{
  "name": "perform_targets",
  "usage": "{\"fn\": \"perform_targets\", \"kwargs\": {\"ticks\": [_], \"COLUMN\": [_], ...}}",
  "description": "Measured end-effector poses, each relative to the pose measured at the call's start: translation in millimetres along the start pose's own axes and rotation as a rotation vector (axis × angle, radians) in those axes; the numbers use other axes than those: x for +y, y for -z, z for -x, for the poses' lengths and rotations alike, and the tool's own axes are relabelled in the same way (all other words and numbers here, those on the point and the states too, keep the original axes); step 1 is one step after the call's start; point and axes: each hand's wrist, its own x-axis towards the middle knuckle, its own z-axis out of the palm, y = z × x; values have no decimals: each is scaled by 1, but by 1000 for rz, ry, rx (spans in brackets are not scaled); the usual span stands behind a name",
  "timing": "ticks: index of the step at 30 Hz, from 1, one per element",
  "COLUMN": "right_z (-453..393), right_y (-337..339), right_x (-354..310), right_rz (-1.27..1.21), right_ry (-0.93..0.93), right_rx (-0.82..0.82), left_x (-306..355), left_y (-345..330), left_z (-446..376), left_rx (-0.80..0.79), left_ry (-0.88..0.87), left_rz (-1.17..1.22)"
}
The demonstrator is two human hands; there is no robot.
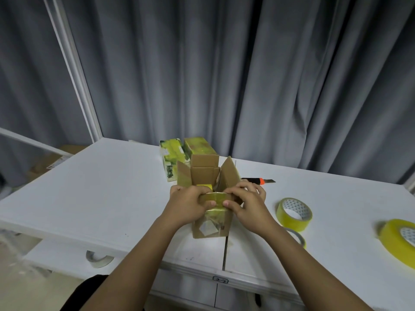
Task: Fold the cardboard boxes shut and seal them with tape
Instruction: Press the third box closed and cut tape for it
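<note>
An open brown cardboard box (pixel 213 227) stands on the white table (pixel 101 187), its far and side flaps raised. My left hand (pixel 188 204) and my right hand (pixel 248 202) both grip the near flap (pixel 216 196), which carries yellowish tape, thumbs on its outer face and fingers curled over its edge. Two taped boxes (pixel 179 153) stand just behind it. Three rolls of yellow tape lie to the right: one (pixel 294 214) close to my right wrist, a thin one (pixel 298 239) under my forearm, a large one (pixel 402 243) at the frame's edge.
A utility knife (pixel 262 181) with an orange-and-black handle lies behind my right hand. Grey curtains hang behind the table. A clear tape roll (pixel 98 259) sits on a lower shelf at the front left. More cardboard lies on the floor at far left.
</note>
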Motion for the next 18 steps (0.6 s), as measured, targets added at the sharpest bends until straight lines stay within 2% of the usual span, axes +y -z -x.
{"fn": "perform_targets", "kwargs": {"ticks": [6, 9, 12, 14, 18], "right_z": [1, 3, 6, 8, 10], "right_y": [-5, -4, -3, -3, -4], "right_x": [5, 3, -3, -6, -9], "right_rz": [-75, -122, -173, -190, -222], "right_ry": [14, -29, -117, -154, -190], "right_rx": [37, 42, 34, 24, 2], "left_x": [4, 1, 0, 0, 1], "left_y": [1, -4, -7, -7, -11], "left_z": [-2, 3, 7, 9, 8], "left_rx": [-25, -94, -81, -82, -42], "left_ry": [8, 70, 86, 79, 91], "left_rz": [-74, 210, 505, 597, 615]}}
